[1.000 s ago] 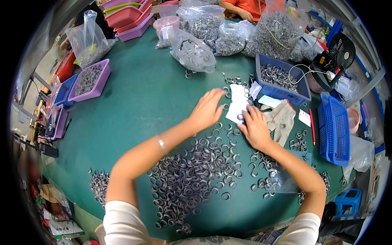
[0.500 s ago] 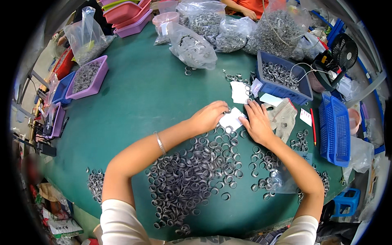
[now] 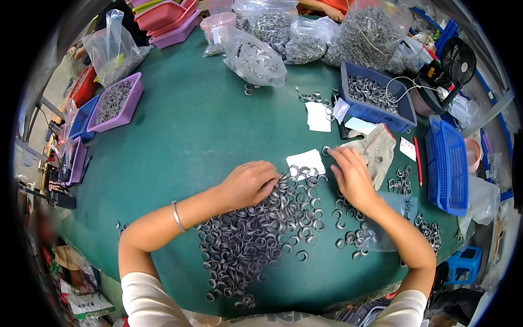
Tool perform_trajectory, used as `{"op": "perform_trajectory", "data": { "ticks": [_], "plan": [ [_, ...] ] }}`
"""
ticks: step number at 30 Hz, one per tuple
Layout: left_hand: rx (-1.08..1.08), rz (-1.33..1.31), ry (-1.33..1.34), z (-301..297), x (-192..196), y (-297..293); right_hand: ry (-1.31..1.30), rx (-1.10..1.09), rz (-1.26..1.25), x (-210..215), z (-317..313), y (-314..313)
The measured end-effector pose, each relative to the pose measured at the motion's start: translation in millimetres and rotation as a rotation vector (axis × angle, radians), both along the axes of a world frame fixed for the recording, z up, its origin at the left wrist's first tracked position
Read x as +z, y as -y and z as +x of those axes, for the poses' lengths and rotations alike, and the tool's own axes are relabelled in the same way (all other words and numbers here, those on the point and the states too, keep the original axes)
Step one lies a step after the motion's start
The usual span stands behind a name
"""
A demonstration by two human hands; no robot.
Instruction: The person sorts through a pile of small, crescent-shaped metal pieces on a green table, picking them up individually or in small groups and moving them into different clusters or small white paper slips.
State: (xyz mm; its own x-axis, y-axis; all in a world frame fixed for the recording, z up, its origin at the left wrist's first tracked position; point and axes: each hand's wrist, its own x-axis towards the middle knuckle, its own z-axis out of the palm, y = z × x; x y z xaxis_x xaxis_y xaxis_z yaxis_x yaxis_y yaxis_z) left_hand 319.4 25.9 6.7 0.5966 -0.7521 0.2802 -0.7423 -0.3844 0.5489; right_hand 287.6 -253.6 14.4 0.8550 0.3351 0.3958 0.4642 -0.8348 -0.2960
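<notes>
A large heap of grey metal rings [image 3: 239, 240] spreads over the green table in front of me. At its upper edge, my left hand [image 3: 251, 183] has its fingers curled together against the rings; the fingertips are partly hidden. My right hand [image 3: 353, 175] is open, thumb and fingers apart, right of the heap. Beside its index fingertip lies a single ring [image 3: 326, 151]. Between my hands sits a stack of white cards [image 3: 303, 159], its lower edge overlapped by rings. A smaller ring group [image 3: 354, 240] lies below my right hand, by a clear plastic bag [image 3: 387, 231].
A blue-grey bin of rings [image 3: 376, 111], a cloth glove [image 3: 376, 155], a red pencil [image 3: 418, 163] and blue baskets [image 3: 448, 166] stand right. Filled plastic bags [image 3: 305, 43] line the far side, near another person's hand [image 3: 332, 13]. A purple tray [image 3: 128, 106] stands left.
My left hand has drawn back from the white cards, down and left to the heap. My right hand has shifted slightly down and right, off the cards, uncovering a ring beside it.
</notes>
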Motion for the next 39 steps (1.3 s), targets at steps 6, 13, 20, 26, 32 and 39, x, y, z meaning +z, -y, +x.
{"op": "perform_trajectory", "data": {
  "ticks": [6,13,20,26,32,39],
  "plan": [
    [0.261,-0.046,-0.018,27.7,-7.5,51.9,0.035,-0.019,-0.103,-16.7,31.4,3.2],
    [0.343,0.186,-0.254,48.2,-6.6,73.3,0.003,0.055,-0.167,-5.8,5.9,6.5],
    [0.323,0.479,-0.361,53.4,14.8,86.6,-0.456,-0.091,0.213,10.2,-16.0,-9.9],
    [0.348,0.454,-0.270,47.7,6.2,89.6,-0.349,0.031,-0.024,1.3,-24.8,-11.1],
    [0.331,0.435,-0.403,51.8,9.6,84.3,-0.493,0.096,0.084,5.9,-27.1,-5.3],
    [0.316,0.358,-0.368,51.7,5.1,84.6,-0.506,0.107,0.152,0.0,-20.7,-1.3]
  ]
}}
